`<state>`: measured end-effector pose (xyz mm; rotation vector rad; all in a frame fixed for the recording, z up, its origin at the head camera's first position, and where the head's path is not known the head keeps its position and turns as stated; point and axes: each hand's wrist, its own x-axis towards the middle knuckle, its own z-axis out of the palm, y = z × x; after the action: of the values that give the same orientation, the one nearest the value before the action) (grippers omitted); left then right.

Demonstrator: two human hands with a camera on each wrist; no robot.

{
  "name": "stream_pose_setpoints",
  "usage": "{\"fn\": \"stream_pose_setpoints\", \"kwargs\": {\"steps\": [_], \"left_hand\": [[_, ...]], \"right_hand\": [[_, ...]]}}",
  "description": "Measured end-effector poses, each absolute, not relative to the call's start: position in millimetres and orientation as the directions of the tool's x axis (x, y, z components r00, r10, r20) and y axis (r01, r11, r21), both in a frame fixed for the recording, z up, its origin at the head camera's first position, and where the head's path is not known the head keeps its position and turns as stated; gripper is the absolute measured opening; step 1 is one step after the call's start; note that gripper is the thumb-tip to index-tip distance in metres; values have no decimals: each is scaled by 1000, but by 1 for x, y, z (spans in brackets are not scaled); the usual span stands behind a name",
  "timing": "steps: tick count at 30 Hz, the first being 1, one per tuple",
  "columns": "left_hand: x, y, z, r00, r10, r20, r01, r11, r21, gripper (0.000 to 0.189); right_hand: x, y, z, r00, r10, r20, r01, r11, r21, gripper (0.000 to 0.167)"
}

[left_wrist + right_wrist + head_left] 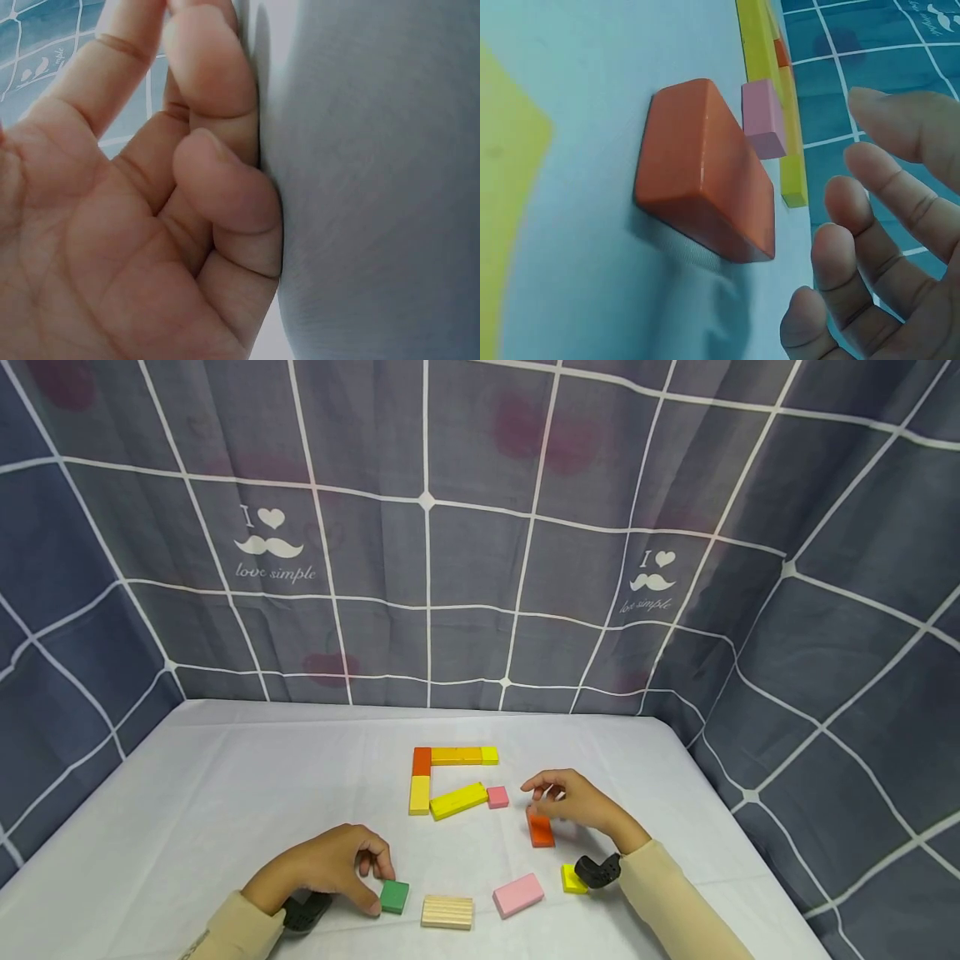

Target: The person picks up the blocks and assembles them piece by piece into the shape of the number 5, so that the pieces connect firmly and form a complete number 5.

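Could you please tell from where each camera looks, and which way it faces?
Head: on the person's head, facing forward and down over the white table; left hand and right hand show.
Left wrist: on that wrist, facing the palm and curled fingers.
Right wrist: on that wrist, facing the orange block; right fingers show.
Head and right wrist share the orange block and small pink block.
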<state>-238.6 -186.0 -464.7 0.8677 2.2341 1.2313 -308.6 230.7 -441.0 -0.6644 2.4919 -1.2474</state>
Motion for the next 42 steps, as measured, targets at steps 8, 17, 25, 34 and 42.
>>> {"fn": "stream_pose_setpoints", "kwargs": {"steps": [8,17,25,34,42], "left_hand": [[-238,-186,-464,-708,702,-84,316,421,850,25],[-237,-185,-465,-708,701,-85,320,427,846,25],[-237,-186,-465,-710,700,-81,319,422,848,25],[-237,-185,-463,-713,695,-92,316,437,842,25],[-238,-185,-464,-710,699,-85,320,428,845,25]], "right_hand": [[-295,244,-442,-860,-509,-42,-254,497,-830,40],[-289,253,-448,-857,-510,-70,-223,490,-843,52],[-290,256,-455,-847,-524,-84,-195,454,-869,60],[-291,257,-459,-837,-541,-83,-203,448,-870,60],[-292,256,-461,-846,-525,-94,-204,480,-853,60]]}}
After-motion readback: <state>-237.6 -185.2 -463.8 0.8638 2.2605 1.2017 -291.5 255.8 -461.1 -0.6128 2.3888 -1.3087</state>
